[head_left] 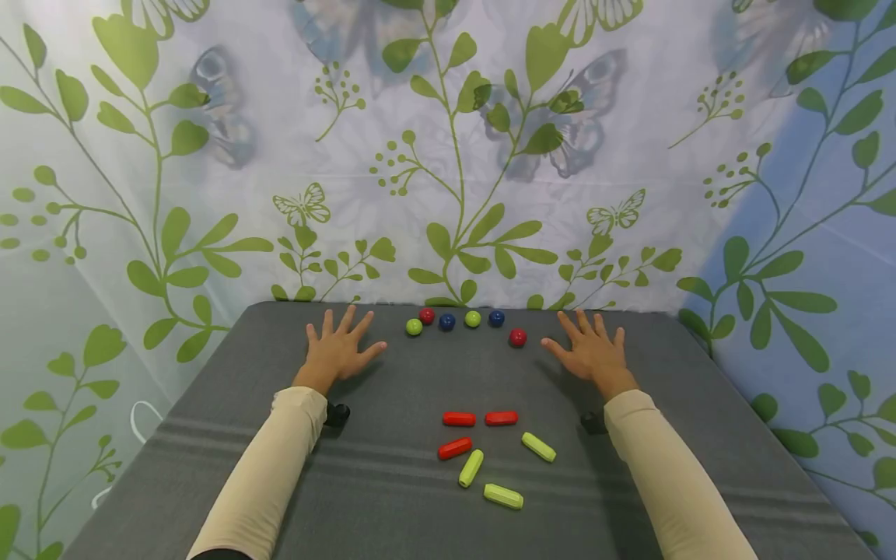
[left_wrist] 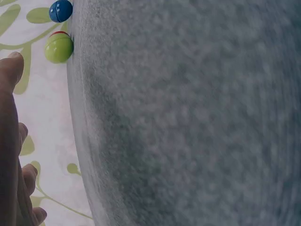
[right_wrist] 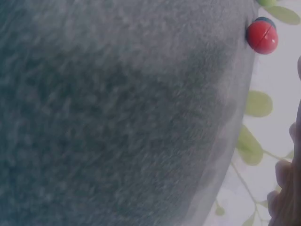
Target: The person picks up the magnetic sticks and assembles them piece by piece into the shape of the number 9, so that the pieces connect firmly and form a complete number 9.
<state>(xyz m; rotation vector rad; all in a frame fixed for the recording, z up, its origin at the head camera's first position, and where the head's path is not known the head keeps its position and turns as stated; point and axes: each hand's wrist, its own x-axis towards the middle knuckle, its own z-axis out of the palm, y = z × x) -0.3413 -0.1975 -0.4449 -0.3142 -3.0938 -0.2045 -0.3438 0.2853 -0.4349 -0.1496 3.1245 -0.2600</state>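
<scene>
My left hand (head_left: 336, 354) is spread with straight fingers over the left part of the table, holding nothing. On the other side my right hand (head_left: 591, 351) is spread the same way, also without anything in it. Between them, along the far edge, lie small balls: a green ball (head_left: 414, 327) nearest my left hand, a red ball (head_left: 427, 316), a blue ball (head_left: 447, 321), another green ball (head_left: 472, 319), another blue ball (head_left: 496, 318), and a red ball (head_left: 518, 337) nearest my right hand. In the right wrist view that red ball (right_wrist: 262, 36) shows near the edge.
Closer in on the grey table (head_left: 392, 498) lie three red faceted sticks, one of them a red stick (head_left: 459, 419), and three green ones, among them a green stick (head_left: 503, 496). A leaf-patterned curtain (head_left: 336, 233) hangs behind the table's far edge.
</scene>
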